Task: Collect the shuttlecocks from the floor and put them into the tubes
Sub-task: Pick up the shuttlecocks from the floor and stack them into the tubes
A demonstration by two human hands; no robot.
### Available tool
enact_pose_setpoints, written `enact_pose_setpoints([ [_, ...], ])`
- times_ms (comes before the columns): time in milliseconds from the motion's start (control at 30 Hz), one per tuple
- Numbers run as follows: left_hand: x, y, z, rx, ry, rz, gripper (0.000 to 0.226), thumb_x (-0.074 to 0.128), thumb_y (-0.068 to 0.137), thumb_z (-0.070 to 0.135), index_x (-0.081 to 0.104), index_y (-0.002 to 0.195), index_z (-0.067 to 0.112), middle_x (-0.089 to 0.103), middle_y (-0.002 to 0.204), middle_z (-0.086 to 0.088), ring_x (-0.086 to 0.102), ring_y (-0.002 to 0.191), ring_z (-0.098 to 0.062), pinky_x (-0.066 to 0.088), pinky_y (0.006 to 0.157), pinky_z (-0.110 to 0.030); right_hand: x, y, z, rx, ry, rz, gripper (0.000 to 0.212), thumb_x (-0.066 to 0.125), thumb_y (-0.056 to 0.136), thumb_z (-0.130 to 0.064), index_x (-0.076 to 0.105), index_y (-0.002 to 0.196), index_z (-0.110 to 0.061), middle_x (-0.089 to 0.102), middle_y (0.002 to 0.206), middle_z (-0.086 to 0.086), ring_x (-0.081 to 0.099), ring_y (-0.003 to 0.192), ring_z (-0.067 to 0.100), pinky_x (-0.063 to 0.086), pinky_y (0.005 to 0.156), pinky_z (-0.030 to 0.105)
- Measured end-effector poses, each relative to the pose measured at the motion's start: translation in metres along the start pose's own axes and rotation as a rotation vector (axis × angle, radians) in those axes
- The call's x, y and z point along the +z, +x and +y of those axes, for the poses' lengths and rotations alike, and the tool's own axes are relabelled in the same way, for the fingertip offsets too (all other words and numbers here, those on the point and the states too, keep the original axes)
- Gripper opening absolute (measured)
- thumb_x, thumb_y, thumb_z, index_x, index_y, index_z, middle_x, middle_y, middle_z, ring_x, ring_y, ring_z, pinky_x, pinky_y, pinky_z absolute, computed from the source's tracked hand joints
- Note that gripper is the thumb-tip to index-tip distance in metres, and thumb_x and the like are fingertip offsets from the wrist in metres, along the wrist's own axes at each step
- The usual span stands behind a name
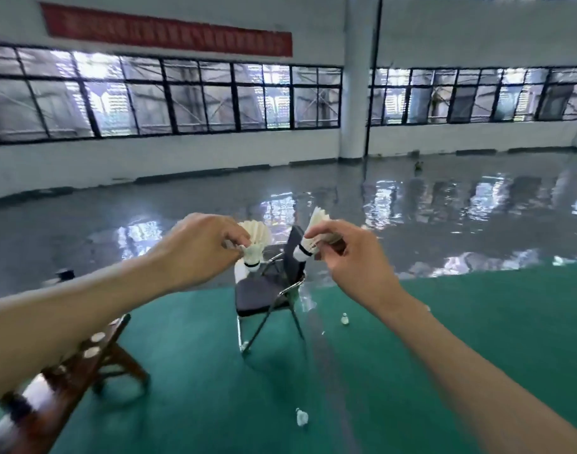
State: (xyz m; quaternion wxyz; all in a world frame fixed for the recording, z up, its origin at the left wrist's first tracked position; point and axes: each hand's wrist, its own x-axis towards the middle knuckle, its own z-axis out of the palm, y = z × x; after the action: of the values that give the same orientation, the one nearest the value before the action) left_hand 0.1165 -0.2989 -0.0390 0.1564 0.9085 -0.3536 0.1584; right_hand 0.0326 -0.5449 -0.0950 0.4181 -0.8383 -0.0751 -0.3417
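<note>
My left hand point(200, 249) pinches a white feather shuttlecock point(256, 240) with its cork pointing down. My right hand point(349, 253) pinches a second shuttlecock point(308, 239), cork down and to the left, feathers up. Both are held up in front of me, a short gap between them. Two more shuttlecocks lie on the green floor: one close by point(302, 417), one farther right point(345, 318). White tubes point(35, 393) lie on a brown wooden stool point(84, 365) at lower left, partly hidden by my left forearm.
A black folding chair point(267, 290) with metal legs stands on the green court mat straight ahead, beyond my hands. Behind it stretches a shiny grey floor point(444, 204), a white pillar point(357, 93) and a wall of windows.
</note>
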Motion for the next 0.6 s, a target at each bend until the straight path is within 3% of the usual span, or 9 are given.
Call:
enact_pose_setpoints([
  [67, -0.023, -0.034, -0.058, -0.08, 0.063, 0.04, 0.018, 0.074, 0.088, 0.022, 0.081, 0.103, 0.029, 0.074, 0.112, 0.014, 0.065, 0.085, -0.002, 0.048, 0.085, -0.018, 0.065, 0.017, -0.022, -0.017, 0.104, -0.038, 0.036, 0.06, 0.091, 0.008, 0.077, 0.095, -0.025, 0.07, 0.08, -0.017, 0.061, 0.06, -0.001, 0.04, 0.056, 0.007],
  [200, -0.061, -0.083, -0.154, -0.297, 0.175, 0.081, 0.014, 0.071, 0.091, 0.027, 0.082, 0.1, 0.029, 0.078, 0.102, 0.004, 0.07, 0.088, -0.017, 0.056, 0.083, -0.034, 0.176, 0.041, -0.06, -0.12, 0.171, -0.149, 0.035, 0.063, 0.089, 0.008, 0.076, 0.097, -0.023, 0.072, 0.093, -0.018, 0.066, 0.079, -0.001, 0.043, 0.071, 0.007],
  [300, -0.082, -0.104, -0.222, -0.423, 0.206, 0.091, 0.013, 0.072, 0.091, 0.028, 0.082, 0.099, 0.028, 0.078, 0.1, 0.006, 0.063, 0.072, -0.004, 0.049, 0.073, -0.023, 0.252, 0.06, -0.082, -0.112, 0.27, -0.235, 0.039, 0.061, 0.089, 0.008, 0.076, 0.096, -0.028, 0.069, 0.083, -0.028, 0.062, 0.069, -0.006, 0.041, 0.061, 0.004],
  [400, -0.085, -0.107, -0.279, -0.499, 0.146, 0.129, 0.008, 0.075, 0.088, 0.029, 0.081, 0.094, 0.03, 0.075, 0.085, 0.018, 0.054, 0.062, 0.014, 0.036, 0.059, -0.005, 0.31, 0.087, -0.092, -0.104, 0.335, -0.303, 0.039, 0.059, 0.09, 0.009, 0.077, 0.096, -0.025, 0.068, 0.078, -0.025, 0.057, 0.058, -0.006, 0.039, 0.053, 0.006],
  [600, -0.085, -0.087, -0.372, -0.578, 0.234, 0.176, 0.006, 0.075, 0.086, 0.031, 0.08, 0.087, 0.034, 0.074, 0.082, 0.02, 0.054, 0.054, 0.013, 0.029, 0.052, -0.003, 0.411, 0.151, -0.083, -0.197, 0.34, -0.38, 0.035, 0.058, 0.091, 0.008, 0.076, 0.103, -0.018, 0.068, 0.09, -0.014, 0.06, 0.065, -0.003, 0.041, 0.06, 0.007],
])
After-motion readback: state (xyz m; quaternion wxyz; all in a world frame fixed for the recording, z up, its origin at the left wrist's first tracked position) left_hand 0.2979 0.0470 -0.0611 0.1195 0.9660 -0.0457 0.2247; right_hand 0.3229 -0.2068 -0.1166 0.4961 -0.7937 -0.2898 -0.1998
